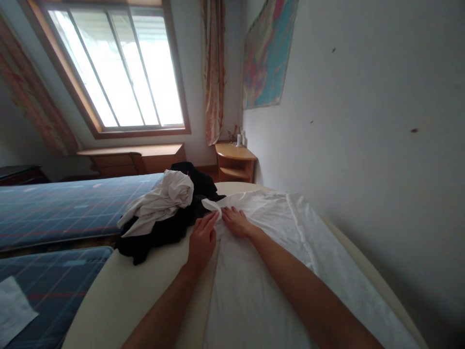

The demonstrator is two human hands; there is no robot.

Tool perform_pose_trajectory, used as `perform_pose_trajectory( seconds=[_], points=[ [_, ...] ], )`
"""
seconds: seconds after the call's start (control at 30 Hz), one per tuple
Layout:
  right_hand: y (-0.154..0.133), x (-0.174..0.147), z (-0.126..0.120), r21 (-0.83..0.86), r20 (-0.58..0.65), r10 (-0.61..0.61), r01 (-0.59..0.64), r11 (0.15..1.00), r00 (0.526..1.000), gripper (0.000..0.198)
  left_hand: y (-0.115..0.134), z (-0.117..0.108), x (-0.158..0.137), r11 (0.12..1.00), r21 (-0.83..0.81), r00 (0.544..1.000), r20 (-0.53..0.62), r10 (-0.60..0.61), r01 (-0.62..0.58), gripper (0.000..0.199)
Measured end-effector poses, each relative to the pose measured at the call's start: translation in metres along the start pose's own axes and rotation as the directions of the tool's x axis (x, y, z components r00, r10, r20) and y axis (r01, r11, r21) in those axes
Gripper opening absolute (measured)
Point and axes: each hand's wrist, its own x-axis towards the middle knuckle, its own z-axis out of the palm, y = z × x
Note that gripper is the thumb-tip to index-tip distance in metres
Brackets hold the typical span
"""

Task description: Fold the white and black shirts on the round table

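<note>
Cloth [243,291] cut off below; left hand [204,240], grip unclear.

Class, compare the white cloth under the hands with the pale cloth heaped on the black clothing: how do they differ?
The white cloth lies spread out; the pale cloth is bunched up.
The white cloth covers more of the picture than the pale cloth.
The left hand and right hand touch the white cloth; neither touches the pale cloth.
Both are light-coloured and creased.

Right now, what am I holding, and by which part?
Your left hand seems to hold the white cloth by its raised edge; your right hand rests on it.
</note>
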Motion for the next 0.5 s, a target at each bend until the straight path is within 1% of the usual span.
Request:
perform_pose_trajectory(
  seconds=[0.07, 0.1, 0.2, 0.27, 0.37, 0.43, 0.5],
  points=[
    [0.003, 0.009, -0.006, 0.106, -0.027, 0.037, -0.034, 0.994, 0.999, 0.043, 0.006, 0.001, -0.003, 0.995, -0.022, 0.991, 0.083, 0.103, -0.101, 0.054],
    [0.005, 0.013, -0.010, 0.139, -0.041, 0.057, -0.050, 0.989, 0.998, 0.046, 0.009, 0.002, -0.004, 0.989, -0.039, 0.981, 0.126, 0.145, -0.141, 0.053],
    [0.008, 0.019, -0.025, 0.215, -0.043, 0.105, -0.093, 0.972, 0.994, 0.066, 0.013, 0.006, -0.006, 0.967, -0.110, 0.939, 0.238, 0.249, -0.229, 0.053],
    [0.008, 0.018, -0.035, 0.244, -0.018, 0.123, -0.115, 0.963, 0.992, 0.072, 0.013, 0.008, -0.007, 0.954, -0.143, 0.919, 0.264, 0.293, -0.263, 0.051],
    [0.002, 0.012, -0.043, 0.220, 0.039, 0.155, -0.160, 0.962, 0.987, 0.067, 0.011, 0.010, -0.007, 0.940, -0.147, 0.898, 0.280, 0.339, -0.309, 0.041],
    [-0.003, 0.008, -0.044, 0.193, 0.063, 0.175, -0.184, 0.964, 0.983, 0.057, 0.010, 0.011, -0.007, 0.930, -0.139, 0.879, 0.306, 0.366, -0.340, 0.031],
    [-0.008, 0.006, -0.042, 0.193, 0.058, 0.186, -0.194, 0.962, 0.981, 0.044, 0.011, 0.011, -0.007, 0.923, -0.137, 0.856, 0.345, 0.385, -0.360, 0.024]
  ],
)
